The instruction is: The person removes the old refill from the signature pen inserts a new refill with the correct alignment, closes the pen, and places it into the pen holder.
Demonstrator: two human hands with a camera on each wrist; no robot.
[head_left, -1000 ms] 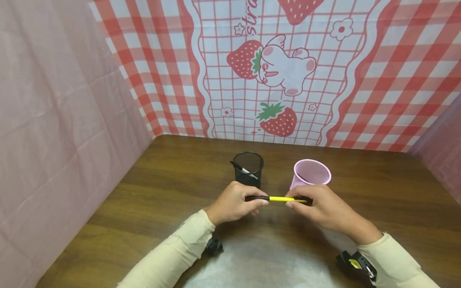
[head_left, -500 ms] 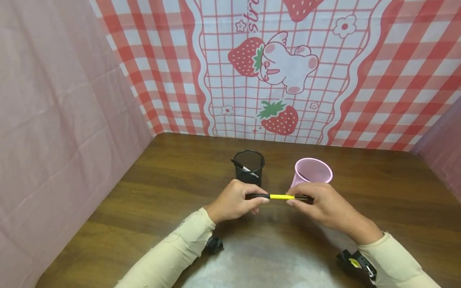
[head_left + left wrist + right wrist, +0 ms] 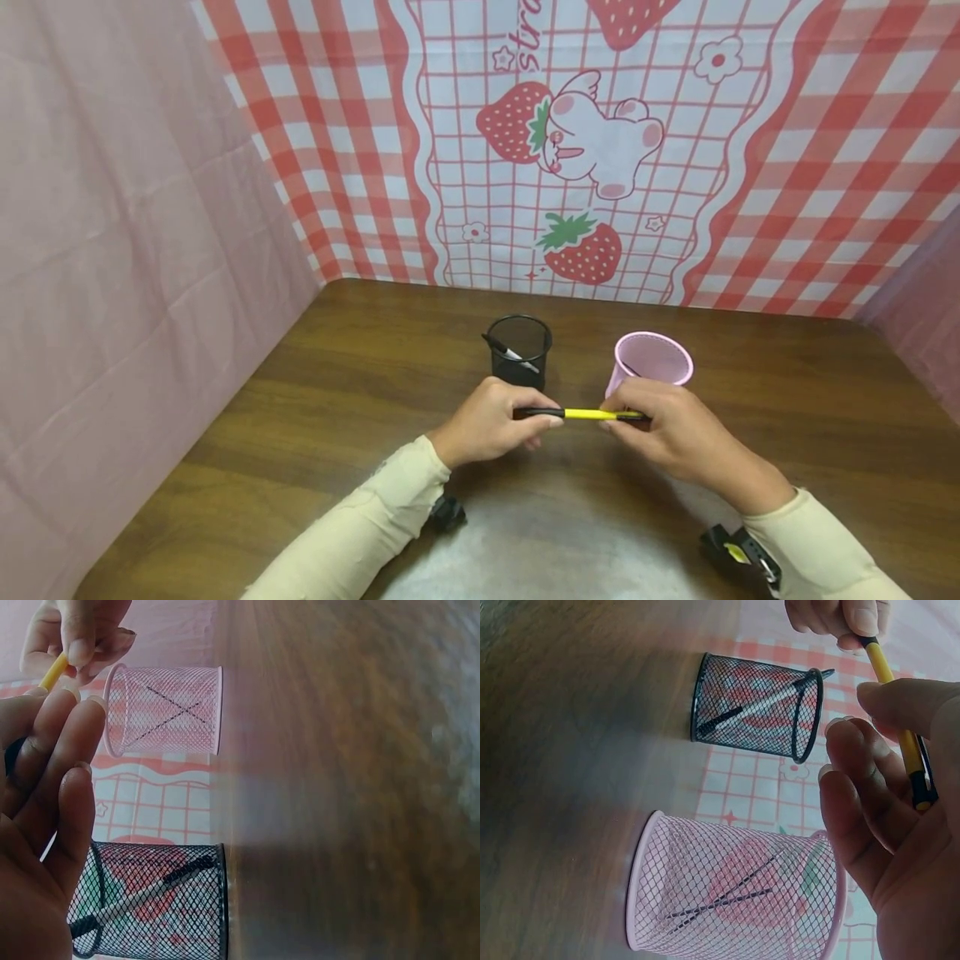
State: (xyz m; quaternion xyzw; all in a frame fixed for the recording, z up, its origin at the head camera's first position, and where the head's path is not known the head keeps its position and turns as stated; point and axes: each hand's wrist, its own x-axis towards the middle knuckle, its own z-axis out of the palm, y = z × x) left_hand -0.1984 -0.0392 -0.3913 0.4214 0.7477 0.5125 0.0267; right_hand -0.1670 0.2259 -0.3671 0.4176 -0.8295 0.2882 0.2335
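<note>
Above the table a yellow pen with black ends (image 3: 588, 414) lies sideways between both hands. My left hand (image 3: 487, 425) pinches its left black end between thumb and fingers. The other end, with a clip, is in my right hand (image 3: 686, 433), thumb and fingertips on the barrel. Behind the left hand stands a black mesh pen cup (image 3: 150, 859) with a black-and-white pen (image 3: 769, 700) leaning inside it. A pink mesh pen cup (image 3: 675, 367) stands behind the right hand. Two thin dark sticks cross inside it, best seen in the right wrist view.
The brown wooden table (image 3: 300, 417) runs back to a red-and-white checked cloth (image 3: 360, 167) with strawberries printed on it. Pale pink cloth (image 3: 135, 208) hangs on the left side. Black straps (image 3: 742, 554) are worn at the wrists.
The head view shifts very slightly. Both hands keep hold of the pen in nearly the same place, and the right fingers have shifted a little over its black end. The cups stay put.
</note>
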